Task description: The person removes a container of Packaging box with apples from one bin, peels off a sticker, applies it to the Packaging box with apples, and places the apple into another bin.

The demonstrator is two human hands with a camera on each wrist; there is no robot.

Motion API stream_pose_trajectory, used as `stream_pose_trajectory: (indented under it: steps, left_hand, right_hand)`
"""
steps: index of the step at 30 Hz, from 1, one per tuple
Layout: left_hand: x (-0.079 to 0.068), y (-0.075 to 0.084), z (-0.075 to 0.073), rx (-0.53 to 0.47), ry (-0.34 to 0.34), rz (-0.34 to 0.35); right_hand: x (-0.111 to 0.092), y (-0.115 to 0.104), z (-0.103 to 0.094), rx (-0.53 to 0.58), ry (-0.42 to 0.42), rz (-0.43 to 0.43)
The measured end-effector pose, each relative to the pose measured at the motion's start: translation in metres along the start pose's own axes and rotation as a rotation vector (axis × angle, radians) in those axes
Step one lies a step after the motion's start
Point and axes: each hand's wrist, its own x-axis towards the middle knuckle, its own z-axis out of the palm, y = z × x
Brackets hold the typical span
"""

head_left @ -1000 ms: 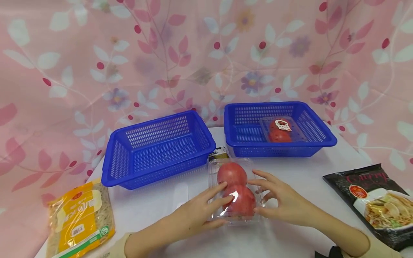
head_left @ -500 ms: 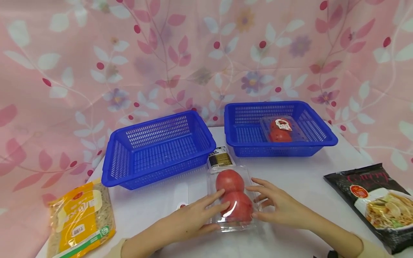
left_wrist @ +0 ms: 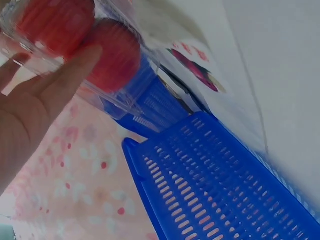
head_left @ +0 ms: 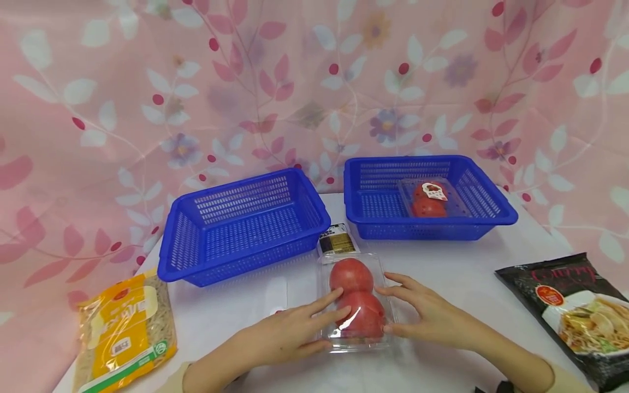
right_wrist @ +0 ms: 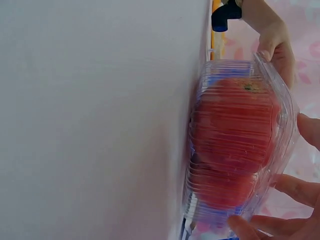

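Observation:
Before me on the white table lies a clear plastic clamshell pack (head_left: pixel 357 346) with two red tomatoes (head_left: pixel 361 314) inside. My left hand (head_left: pixel 290 335) touches its left side, straight fingers reaching over the lid. In the left wrist view, the fingers (left_wrist: pixel 75 70) lie along the clear plastic. My right hand (head_left: pixel 425 314) is at the pack's right edge, fingers spread and slightly bent. The right wrist view shows its fingertips (right_wrist: pixel 292 187) right at the pack's rim, with the left hand (right_wrist: pixel 277 55) at the opposite side.
A blue basket (head_left: pixel 245 267) stands back left. Another blue basket (head_left: pixel 417 232) at back right contains a second tomato pack (head_left: pixel 427 199). Behind my pack lies a small labelled packet (head_left: pixel 338 240). A yellow noodle bag (head_left: pixel 125 333) lies left, a black noodle bag (head_left: pixel 565 311) right.
The tomato pack has come down and slightly toward me with both hands on it, uncovering more of the small packet behind. In the last half second, hands and pack have hardly moved.

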Motion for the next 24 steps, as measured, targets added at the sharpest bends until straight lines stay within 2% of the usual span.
stream_pose_trajectory:
  steps: [5, 10, 13, 17, 19, 21, 24]
  left_hand:
    - [-0.008, -0.004, -0.004, 0.001, -0.018, -0.036]
    - [-0.029, -0.008, -0.011, 0.005, -0.024, -0.193]
    - [-0.041, -0.014, -0.012, -0.003, -0.031, -0.322]
    - [-0.052, -0.024, -0.01, -0.053, -0.082, -0.568]
    - [-0.056, -0.03, -0.007, -0.071, -0.1, -0.648]
    - [-0.058, -0.036, -0.003, -0.087, -0.119, -0.679]
    - [-0.058, -0.044, 0.002, -0.117, -0.143, -0.632]
  right_hand:
    - [0.003, -0.003, -0.003, -0.02, -0.012, -0.016]
    - [0.007, -0.006, -0.007, -0.046, -0.005, -0.067]
    - [0.006, -0.006, -0.011, -0.041, -0.002, -0.079]
    - [0.005, -0.008, -0.015, -0.037, 0.017, -0.109]
    - [0.005, -0.009, -0.015, -0.033, 0.041, -0.138]
    - [0.005, -0.012, -0.015, -0.017, 0.054, -0.167]
    - [0.008, -0.017, -0.012, 0.0, 0.049, -0.214]
